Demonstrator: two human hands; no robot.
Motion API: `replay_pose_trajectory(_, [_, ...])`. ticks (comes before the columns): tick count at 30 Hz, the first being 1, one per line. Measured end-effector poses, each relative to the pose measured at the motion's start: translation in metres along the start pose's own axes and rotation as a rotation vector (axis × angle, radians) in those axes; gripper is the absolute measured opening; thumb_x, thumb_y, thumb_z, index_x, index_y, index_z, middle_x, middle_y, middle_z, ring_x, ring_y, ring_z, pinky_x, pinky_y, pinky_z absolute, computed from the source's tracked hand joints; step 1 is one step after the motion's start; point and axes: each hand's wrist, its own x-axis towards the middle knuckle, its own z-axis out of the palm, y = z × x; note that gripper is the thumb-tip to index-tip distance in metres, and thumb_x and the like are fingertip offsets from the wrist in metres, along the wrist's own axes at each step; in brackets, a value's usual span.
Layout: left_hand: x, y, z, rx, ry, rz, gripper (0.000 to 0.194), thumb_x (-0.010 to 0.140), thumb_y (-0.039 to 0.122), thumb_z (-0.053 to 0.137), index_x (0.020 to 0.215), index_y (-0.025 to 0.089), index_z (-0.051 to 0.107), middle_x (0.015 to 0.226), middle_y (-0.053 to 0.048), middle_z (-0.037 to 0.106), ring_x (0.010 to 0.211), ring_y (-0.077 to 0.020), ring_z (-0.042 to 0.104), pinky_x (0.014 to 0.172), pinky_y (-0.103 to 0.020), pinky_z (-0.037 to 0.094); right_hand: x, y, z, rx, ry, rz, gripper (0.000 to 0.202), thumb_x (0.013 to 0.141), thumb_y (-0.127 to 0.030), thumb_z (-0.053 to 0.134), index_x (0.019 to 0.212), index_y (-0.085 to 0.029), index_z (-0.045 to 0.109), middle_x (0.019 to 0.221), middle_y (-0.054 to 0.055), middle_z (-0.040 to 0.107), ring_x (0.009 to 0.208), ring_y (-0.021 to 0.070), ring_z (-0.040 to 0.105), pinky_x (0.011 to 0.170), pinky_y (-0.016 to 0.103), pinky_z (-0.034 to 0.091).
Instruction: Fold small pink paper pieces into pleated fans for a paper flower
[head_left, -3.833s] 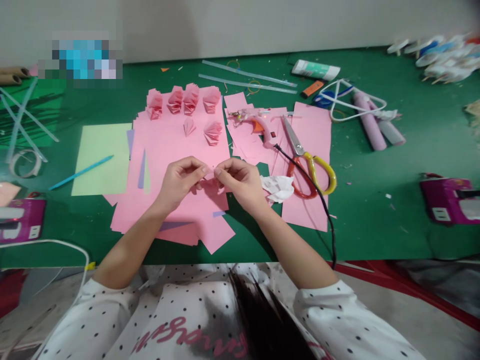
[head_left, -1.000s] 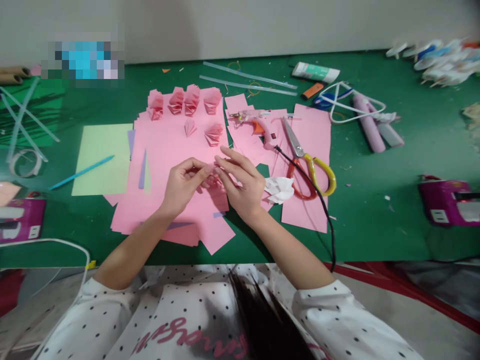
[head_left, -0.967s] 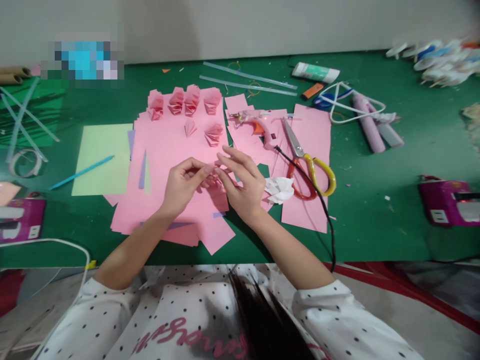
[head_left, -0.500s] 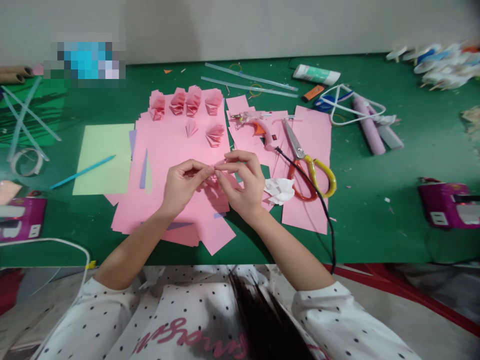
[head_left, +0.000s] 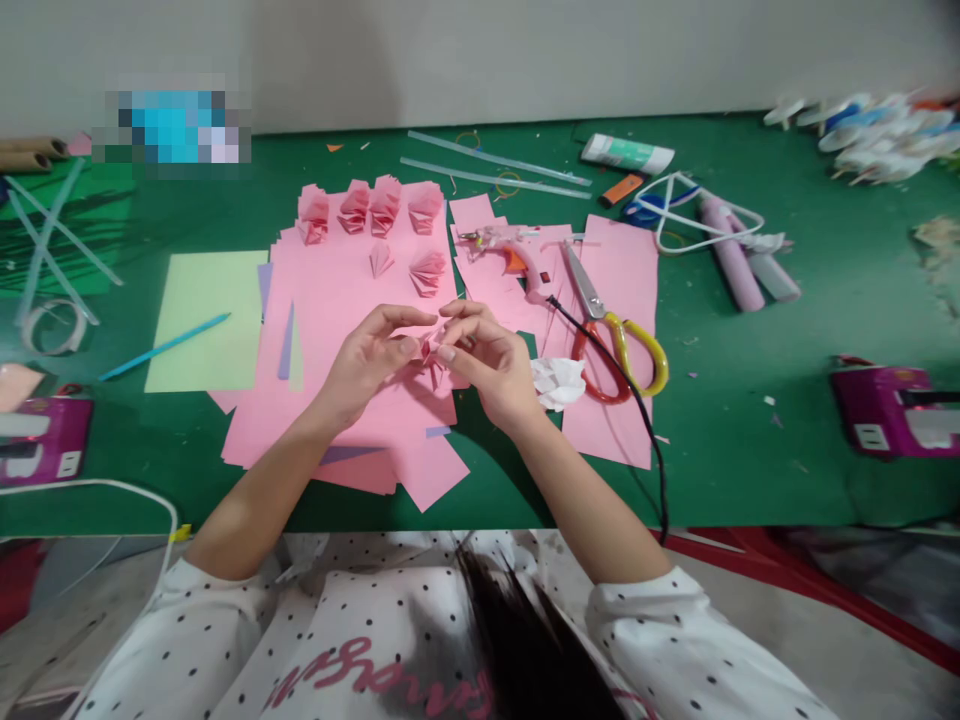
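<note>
Between my two hands is a small folded pink paper flower [head_left: 429,352], held over a stack of pink paper sheets [head_left: 341,285]. My left hand [head_left: 375,355] pinches its left side with thumb and fingers. From the right, my right hand [head_left: 489,358] grips the flower's other side, thumb against the folds. Fingers cover part of it. Beyond my hands, several pleated pink paper pieces [head_left: 385,208] lie on the stack, with a single pleated piece [head_left: 427,274] closest to my fingers.
Right of my hands are a pink glue gun [head_left: 529,265], scissors [head_left: 600,310] and crumpled white tissue [head_left: 559,382]. A black cord [head_left: 637,390] runs to the table's front edge. Left lies light green paper [head_left: 202,340] with a blue pencil-like stick [head_left: 165,346]. Glue sticks [head_left: 495,175] lie behind.
My fingertips have moved slightly apart and the hands have turned, so more of the pink paper flower shows between them. The things on the table stay in place.
</note>
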Motion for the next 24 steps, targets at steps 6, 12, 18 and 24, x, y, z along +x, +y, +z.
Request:
replay_pose_trajectory(6, [0.001, 0.003, -0.007, -0.08, -0.064, -0.099, 0.053, 0.073, 0.043, 0.093, 0.117, 0.028, 0.069, 0.119, -0.006, 0.073, 0.089, -0.013, 0.072, 0.069, -0.019, 0.057, 0.002, -0.008, -0.006, 0.0, -0.18, 0.012, 0.036, 0.082, -0.061, 0.08, 0.078, -0.026, 0.072, 0.113, 0.009, 0.067, 0.135, 0.029, 0.057, 0.114, 0.05, 0.05])
replay_pose_trajectory(12, [0.001, 0.004, -0.01, -0.086, -0.156, -0.121, 0.06, 0.07, 0.041, 0.095, 0.123, 0.029, 0.071, 0.114, -0.007, 0.074, 0.079, -0.0123, 0.071, 0.069, -0.023, 0.059, 0.001, -0.008, -0.01, 0.063, -0.245, 0.085, 0.032, 0.081, -0.055, 0.084, 0.079, -0.025, 0.074, 0.122, 0.009, 0.065, 0.136, 0.0279, 0.056, 0.119, 0.05, 0.045])
replay_pose_trajectory(18, [0.0, 0.002, -0.01, -0.075, -0.133, -0.115, 0.039, 0.069, 0.036, 0.096, 0.096, 0.022, 0.072, 0.086, 0.0, 0.069, 0.07, -0.0103, 0.067, 0.064, -0.021, 0.057, 0.001, -0.01, -0.011, 0.076, -0.211, 0.133, 0.032, 0.078, -0.054, 0.086, 0.08, -0.024, 0.075, 0.122, 0.009, 0.065, 0.128, 0.0266, 0.06, 0.111, 0.047, 0.051])
replay_pose_trajectory(24, [-0.001, 0.002, -0.006, 0.066, -0.135, -0.042, 0.022, 0.077, 0.033, 0.091, 0.084, 0.018, 0.075, 0.084, -0.002, 0.072, 0.072, -0.011, 0.069, 0.062, -0.021, 0.056, 0.0, -0.015, -0.009, 0.071, -0.132, 0.139, 0.031, 0.077, -0.053, 0.087, 0.079, -0.024, 0.076, 0.115, 0.008, 0.068, 0.122, 0.0247, 0.063, 0.105, 0.042, 0.053])
